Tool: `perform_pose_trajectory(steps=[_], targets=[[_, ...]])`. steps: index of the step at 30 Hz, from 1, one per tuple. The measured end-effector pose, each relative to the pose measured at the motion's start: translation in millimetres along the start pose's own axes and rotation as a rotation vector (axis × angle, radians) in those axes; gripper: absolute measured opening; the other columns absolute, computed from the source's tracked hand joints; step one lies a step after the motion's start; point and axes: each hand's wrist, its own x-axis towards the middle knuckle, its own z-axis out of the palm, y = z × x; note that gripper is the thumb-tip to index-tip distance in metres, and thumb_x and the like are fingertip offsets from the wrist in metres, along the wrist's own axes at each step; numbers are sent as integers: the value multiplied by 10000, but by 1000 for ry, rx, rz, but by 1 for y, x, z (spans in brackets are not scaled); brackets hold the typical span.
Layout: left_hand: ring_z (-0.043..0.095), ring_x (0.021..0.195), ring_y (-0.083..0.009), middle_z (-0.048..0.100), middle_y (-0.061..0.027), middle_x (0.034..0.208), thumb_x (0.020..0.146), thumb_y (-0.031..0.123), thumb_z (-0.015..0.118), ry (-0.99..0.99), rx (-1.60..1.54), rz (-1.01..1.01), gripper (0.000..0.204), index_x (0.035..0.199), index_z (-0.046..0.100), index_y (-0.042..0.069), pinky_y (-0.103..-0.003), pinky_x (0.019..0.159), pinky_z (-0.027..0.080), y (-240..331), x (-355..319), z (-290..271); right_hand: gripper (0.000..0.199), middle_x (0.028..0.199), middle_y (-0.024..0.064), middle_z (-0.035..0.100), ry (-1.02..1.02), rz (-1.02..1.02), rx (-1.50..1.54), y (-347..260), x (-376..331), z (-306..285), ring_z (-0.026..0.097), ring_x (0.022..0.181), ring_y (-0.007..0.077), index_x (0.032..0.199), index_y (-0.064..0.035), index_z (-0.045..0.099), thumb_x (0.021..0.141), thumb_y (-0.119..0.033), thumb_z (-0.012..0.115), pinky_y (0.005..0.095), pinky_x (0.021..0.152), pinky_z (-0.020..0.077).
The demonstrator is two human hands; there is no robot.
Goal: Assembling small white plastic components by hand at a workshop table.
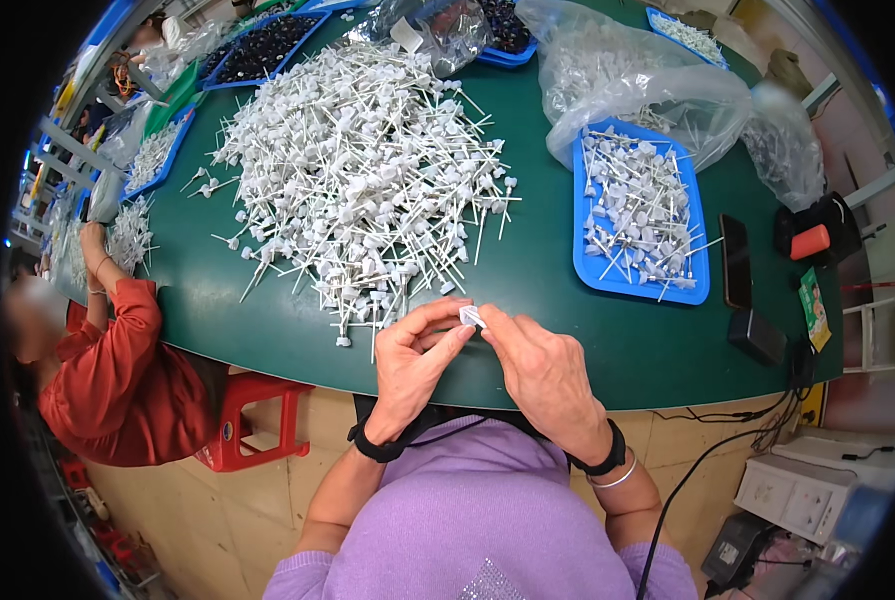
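Observation:
Both hands meet over the near edge of the green table, close together. Between the fingertips is a small white plastic part [471, 316] with a cap-like head. My left hand [414, 355] pinches it between thumb and forefinger. From the other side, my right hand [543, 370] has its thumb and fingers closed at the same part; its fingers partly hide it. Just beyond the hands spreads a large heap of white-headed parts with thin stems [358, 170]. To the right, a blue tray [580, 255] holds more of these stemmed parts.
A clear plastic bag [658, 95] lies behind the tray. Right of it are a phone [736, 260], a black box [756, 337] and a green packet [814, 310]. A co-worker in a red top [118, 370] sits at the left by a red stool [258, 420]. Trays of dark parts [268, 50] stand at the back.

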Motion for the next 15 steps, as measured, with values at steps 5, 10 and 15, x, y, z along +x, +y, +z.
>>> perform_pose_trajectory(steps=[5, 10, 15], targets=[[639, 1006, -153, 651, -124, 1152, 878, -54, 627, 7, 14, -41, 267, 1146, 621, -58, -258, 856, 528, 1, -1, -1, 223, 682, 138, 566, -22, 7, 27, 1, 1, -1, 600, 555, 348, 1129, -67, 582, 911, -113, 593, 419, 466, 469], [643, 960, -120, 652, -90, 1124, 885, -28, 645, 5, 13, 15, 264, 1149, 639, -33, -199, 767, 512, -1, -1, -1, 211, 668, 142, 566, -24, 11, 63, 2, 1, -1, 603, 567, 352, 1120, -71, 581, 913, -111, 590, 427, 471, 466], [632, 1004, -136, 625, -116, 1181, 876, -43, 637, -1, 145, 88, 259, 1134, 647, -33, -228, 815, 515, 3, -1, -1, 174, 673, 149, 587, -20, -3, 117, 4, 2, -1, 614, 590, 352, 1081, -63, 583, 912, -105, 590, 430, 481, 461]])
